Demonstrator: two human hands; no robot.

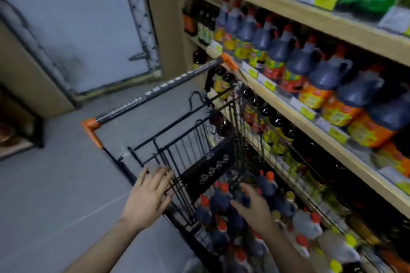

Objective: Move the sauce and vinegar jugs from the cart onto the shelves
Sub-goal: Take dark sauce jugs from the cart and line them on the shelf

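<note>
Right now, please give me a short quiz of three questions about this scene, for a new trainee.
1. True or false: the left hand rests on the wire edge of the cart.
2. Which cap colour do the dark jugs in the cart have? A) green B) orange-red C) white
3. Fill in: the right hand reaches into the ____.

Key:
1. True; its fingers are spread and straight.
2. B.
3. Cart. Whether it already grips a jug is too blurred to tell.
</note>
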